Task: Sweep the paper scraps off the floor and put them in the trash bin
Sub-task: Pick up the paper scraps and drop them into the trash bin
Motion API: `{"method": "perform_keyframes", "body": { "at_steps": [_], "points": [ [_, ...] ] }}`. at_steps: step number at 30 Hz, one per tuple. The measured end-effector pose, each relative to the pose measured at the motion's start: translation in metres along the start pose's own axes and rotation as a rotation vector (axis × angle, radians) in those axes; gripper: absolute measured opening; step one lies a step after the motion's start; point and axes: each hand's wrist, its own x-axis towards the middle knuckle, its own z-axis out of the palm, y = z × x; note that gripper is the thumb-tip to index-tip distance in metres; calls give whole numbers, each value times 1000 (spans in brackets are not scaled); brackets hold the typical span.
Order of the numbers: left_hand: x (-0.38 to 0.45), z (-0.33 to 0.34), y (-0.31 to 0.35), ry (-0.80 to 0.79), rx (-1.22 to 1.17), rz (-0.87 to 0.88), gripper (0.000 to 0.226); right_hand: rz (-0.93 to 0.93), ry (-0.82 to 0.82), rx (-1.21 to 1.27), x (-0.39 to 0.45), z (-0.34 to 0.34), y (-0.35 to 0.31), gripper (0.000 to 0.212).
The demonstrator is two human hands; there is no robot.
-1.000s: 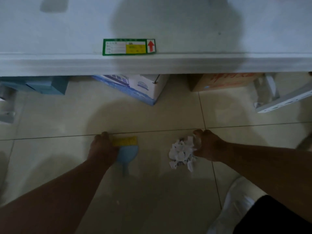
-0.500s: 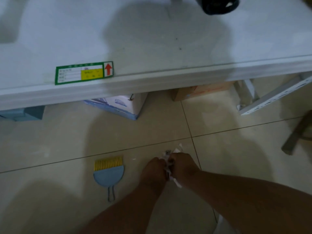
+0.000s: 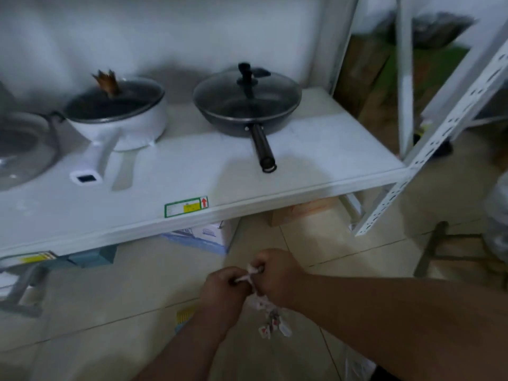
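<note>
**Both hands bunched around the paper scraps above the tiled floor**

At the lower middle of the head view, the left hand (image 3: pixel 226 287) and the right hand (image 3: pixel 276 276) are pressed together, knuckles up, fingers of each curled tight around a wad of paper scraps (image 3: pixel 251 273). White bits poke out between the two fists, and more scraps (image 3: pixel 270 321) dangle or drop just under the hands at 6 o'clock; blur makes it impossible to tell whether those lower pieces are held or loose. Both bare forearms reach in from the bottom edge, the right one from 4 o'clock.

At 8 o'clock from the hands, mostly hidden behind the left forearm, a yellow-bristled brush (image 3: pixel 184 316) lies on the beige floor (image 3: pixel 96 312); only its bristle edge and a sliver of blue show.

Beyond the hands, at 12 o'clock, a white shelf (image 3: pixel 316 149) carries a dark lidded wok (image 3: pixel 247 105) with its black handle pointing toward the viewer. To the wok's 9 o'clock stands a white lidded pan (image 3: pixel 118 114), and a glass lid (image 3: pixel 22 149) lies at the far left. A green-bordered label (image 3: pixel 186 206) is stuck near the shelf's front edge. Under the shelf sit a blue-and-white box (image 3: pixel 203 237) and a brown carton (image 3: pixel 302 213). A perforated white upright (image 3: pixel 428 149) rises at 2 o'clock.
</note>
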Motion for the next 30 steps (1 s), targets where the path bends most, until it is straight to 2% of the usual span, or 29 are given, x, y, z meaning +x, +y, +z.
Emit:
{"method": "perform_keyframes", "body": {
  "at_steps": [4, 9, 14, 17, 19, 21, 24, 30],
  "points": [
    [-45, -57, 69, 17, -118, 54, 24, -55, 89, 189, -44, -28, -65, 11],
    [-104, -114, 149, 58, -103, 192, 17, -181, 177, 344, -96, -52, -129, 17],
    [-162, -159, 192, 168, -173, 222, 19, -342, 232, 328, -141, -72, -193, 21],
    [-195, -197, 202, 267, -186, 243, 18, -378, 127, 445, -173, -73, -239, 19],
    [-198, -213, 205, 245, -259, 244, 12, -386, 93, 522, -177, -73, -261, 20],
    [-214, -236, 208, 313, -345, 230, 9, -436, 39, 581, -187, -69, -289, 21],
    [-246, -268, 208, 406, -419, 219, 9, -528, -37, 592, -200, -50, -326, 15],
    [-314, -332, 205, 611, -470, 224, 5, -650, -173, 634, -228, -2, -399, 18]
  ]
}}
